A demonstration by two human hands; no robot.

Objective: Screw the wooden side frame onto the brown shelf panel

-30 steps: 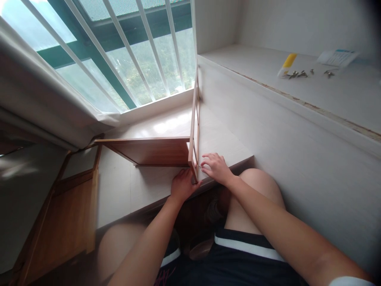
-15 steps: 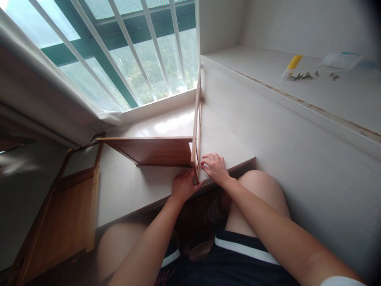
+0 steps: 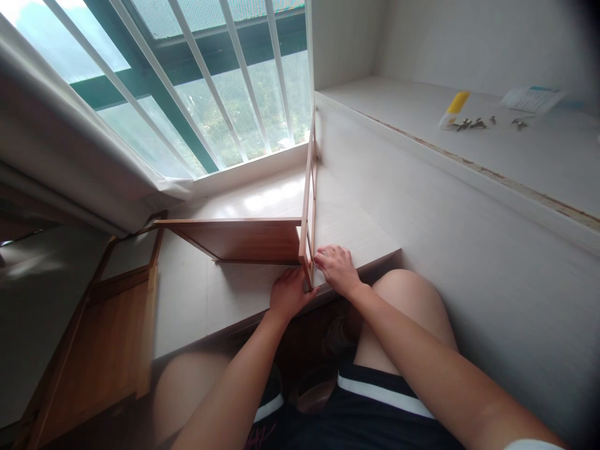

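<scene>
Brown wooden frame stands on the pale ledge, your left hand closed round its near end — seemingly to steady it — while your right hand bunches its fingers narrowly alongside, around what I cannot tell.

The pale ledge bears the wooden frame, standing upright. On the shelf lie loose screws, a yellow-and-clear packet and, near them, a plastic bag.
</scene>
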